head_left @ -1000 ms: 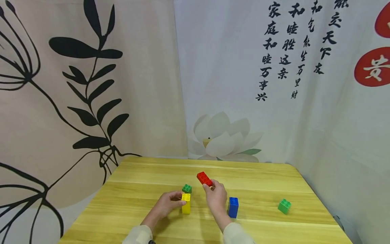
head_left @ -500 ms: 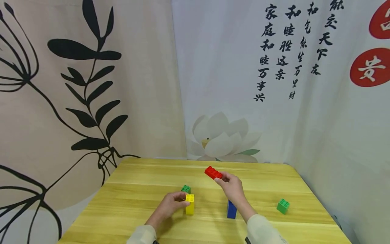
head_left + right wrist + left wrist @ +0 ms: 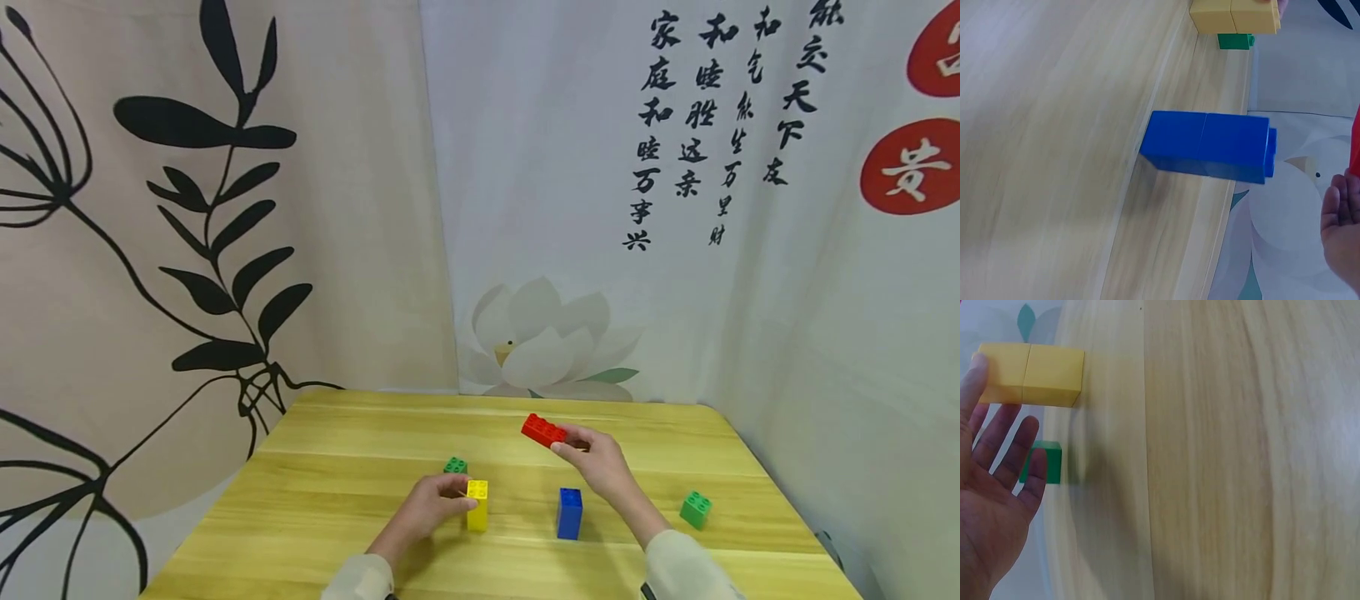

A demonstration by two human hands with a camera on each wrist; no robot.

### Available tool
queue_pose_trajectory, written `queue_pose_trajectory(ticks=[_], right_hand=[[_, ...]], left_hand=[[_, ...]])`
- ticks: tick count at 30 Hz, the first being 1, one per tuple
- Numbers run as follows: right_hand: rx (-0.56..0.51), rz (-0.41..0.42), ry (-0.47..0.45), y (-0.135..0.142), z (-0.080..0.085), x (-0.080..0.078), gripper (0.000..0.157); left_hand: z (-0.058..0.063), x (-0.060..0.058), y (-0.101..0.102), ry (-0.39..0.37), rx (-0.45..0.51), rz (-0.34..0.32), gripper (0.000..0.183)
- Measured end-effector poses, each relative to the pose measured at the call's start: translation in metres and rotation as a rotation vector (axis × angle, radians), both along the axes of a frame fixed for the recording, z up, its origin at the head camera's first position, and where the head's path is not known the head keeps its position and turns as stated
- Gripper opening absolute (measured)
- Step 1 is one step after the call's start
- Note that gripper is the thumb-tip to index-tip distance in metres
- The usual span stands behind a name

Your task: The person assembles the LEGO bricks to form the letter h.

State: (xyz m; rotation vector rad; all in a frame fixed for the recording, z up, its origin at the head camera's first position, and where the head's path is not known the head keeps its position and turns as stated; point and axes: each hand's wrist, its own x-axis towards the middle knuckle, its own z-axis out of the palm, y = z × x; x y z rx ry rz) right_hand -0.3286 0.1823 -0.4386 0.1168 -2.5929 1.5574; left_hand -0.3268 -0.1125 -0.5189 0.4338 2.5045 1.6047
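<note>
My left hand (image 3: 429,506) pinches a stack of two yellow toy bricks (image 3: 477,507) near its top, thumb on one side. In the left wrist view a seam shows between the two yellow bricks (image 3: 1052,374), and the other fingers spread loosely below. My right hand (image 3: 600,458) holds a long red toy brick (image 3: 543,430) by its right end, raised above the table and slightly tilted. Just left of the right forearm stands an upright stack of two blue bricks (image 3: 569,514). Only a sliver of red (image 3: 1355,147) shows in the right wrist view.
A small green brick (image 3: 455,465) lies behind the left hand, partly hidden by it. Another green brick (image 3: 696,509) sits at the right of the wooden table (image 3: 360,425). Printed cloth curtains (image 3: 360,208) hang behind and beside the table.
My right hand has carried the red brick to the right, and the blue stack shows fully again. My left hand has shifted a little rightward together with the yellow stack.
</note>
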Motion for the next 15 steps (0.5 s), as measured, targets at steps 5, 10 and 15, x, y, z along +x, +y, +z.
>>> queue_pose_trajectory(ticks=[5, 10, 15], right_hand=[[0.01, 0.015, -0.01, 0.007, -0.002, 0.002, 0.044], [0.032, 0.018, -0.016, 0.014, -0.005, 0.005, 0.042], [0.043, 0.03, -0.023, 0.021, -0.007, 0.005, 0.043]], left_hand=[[0.0, -0.002, 0.008, -0.006, 0.023, -0.006, 0.042], [0.002, -0.001, 0.019, -0.017, 0.028, -0.007, 0.042], [0.002, 0.0, 0.029, -0.013, 0.035, -0.013, 0.037]])
